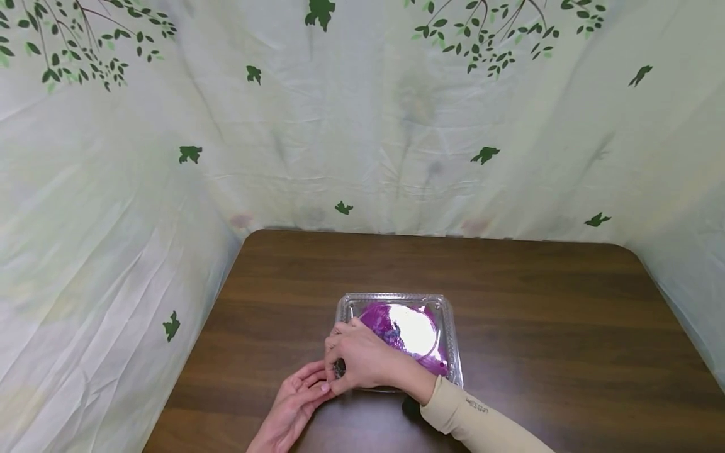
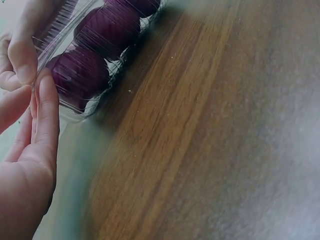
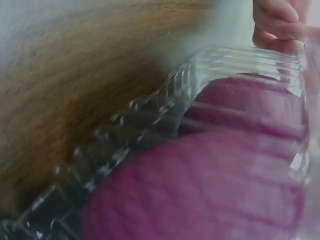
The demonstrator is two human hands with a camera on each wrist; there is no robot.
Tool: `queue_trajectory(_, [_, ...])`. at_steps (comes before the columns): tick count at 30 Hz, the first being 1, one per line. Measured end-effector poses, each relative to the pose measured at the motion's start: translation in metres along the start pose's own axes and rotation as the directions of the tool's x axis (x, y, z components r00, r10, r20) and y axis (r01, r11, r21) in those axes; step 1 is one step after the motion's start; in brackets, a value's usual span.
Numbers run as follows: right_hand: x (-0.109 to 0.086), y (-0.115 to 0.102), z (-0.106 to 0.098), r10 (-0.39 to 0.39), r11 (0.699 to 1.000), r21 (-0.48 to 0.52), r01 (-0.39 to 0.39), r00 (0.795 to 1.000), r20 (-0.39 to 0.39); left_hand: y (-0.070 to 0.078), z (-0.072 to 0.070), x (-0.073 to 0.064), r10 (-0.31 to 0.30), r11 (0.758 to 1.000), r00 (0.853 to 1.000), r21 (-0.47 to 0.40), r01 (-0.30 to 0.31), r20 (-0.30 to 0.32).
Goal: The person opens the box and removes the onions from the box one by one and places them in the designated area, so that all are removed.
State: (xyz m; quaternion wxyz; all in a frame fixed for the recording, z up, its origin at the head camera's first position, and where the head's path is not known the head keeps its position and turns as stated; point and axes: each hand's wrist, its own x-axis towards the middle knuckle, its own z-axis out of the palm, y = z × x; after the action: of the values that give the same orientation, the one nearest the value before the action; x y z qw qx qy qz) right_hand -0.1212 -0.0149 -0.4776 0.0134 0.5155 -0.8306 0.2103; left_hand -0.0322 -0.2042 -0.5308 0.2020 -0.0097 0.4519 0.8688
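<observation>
A clear plastic clamshell container (image 1: 451, 330) sits on the table, with several round purple items (image 2: 107, 30) inside it. Strong glare covers part of its lid in the head view. My left hand (image 1: 294, 402) is at the near left corner, thumb and forefinger pinching the thin rim there. Over the left side reaches my right hand (image 1: 365, 355), its fingers bent along the edge and its thumb meeting the left fingertips at the corner. In the left wrist view the right thumb (image 2: 24, 70) presses at the same edge. The right wrist view shows the ridged container wall (image 3: 150, 107) close up, blurred.
The brown wooden table (image 1: 555, 327) extends on both sides of the container and behind it. A pale cloth with green leaf prints (image 1: 385, 145) hangs around the back and sides. Under the right wrist is a small dark shape (image 1: 411, 408).
</observation>
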Motion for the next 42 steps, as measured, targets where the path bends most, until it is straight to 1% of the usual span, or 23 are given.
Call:
queue_trajectory(4, [0.0012, 0.0007, -0.0005, 0.005, 0.999, 0.036, -0.005, 1.0, -0.001, -0.0014, 0.0015, 0.0014, 0.001, 1.0, 0.999, 0.001, -0.001, -0.049])
queue_trajectory(6, [0.0018, 0.0009, -0.0008, 0.005, 0.999, 0.051, -0.005, 1.0, -0.006, -0.0025, 0.0023, 0.0018, 0.012, 1.0, 0.998, -0.001, -0.013, -0.058])
queue_trajectory(11, [0.0017, 0.0021, 0.0008, 0.009, 0.998, 0.066, -0.007, 1.0, -0.019, -0.0043, 0.0033, 0.002, 0.051, 0.999, 0.998, -0.001, -0.051, -0.032])
queue_trajectory(16, [0.0012, 0.0035, 0.0033, 0.009, 0.997, 0.078, -0.006, 0.999, -0.043, -0.0049, 0.0033, 0.0015, 0.061, 0.998, 0.998, 0.009, -0.061, -0.034])
queue_trajectory(22, [0.0008, 0.0027, 0.0035, 0.013, 0.995, 0.104, -0.008, 0.999, -0.051, -0.0038, 0.003, 0.0008, 0.076, 0.997, 0.996, 0.024, -0.075, -0.038])
queue_trajectory(31, [-0.0029, 0.0037, 0.0014, 0.017, 0.994, 0.111, -0.008, 0.997, -0.075, -0.0022, 0.0051, 0.0045, 0.069, 0.996, 0.996, 0.062, -0.066, -0.048])
queue_trajectory(35, [-0.0031, 0.0036, 0.0014, 0.023, 0.992, 0.126, -0.014, 0.997, -0.074, -0.0026, 0.0052, 0.0046, 0.073, 0.996, 0.996, 0.064, -0.069, -0.052])
queue_trajectory(39, [-0.0023, 0.0018, -0.0006, 0.03, 0.988, 0.151, -0.019, 0.997, -0.071, -0.0019, 0.005, 0.0038, 0.078, 0.994, 0.995, 0.088, -0.072, -0.066])
queue_trajectory(42, [-0.0018, 0.0005, -0.0028, 0.02, 0.987, 0.161, -0.009, 0.997, -0.069, -0.0008, 0.0048, 0.0029, 0.073, 0.992, 0.994, 0.107, -0.065, -0.079])
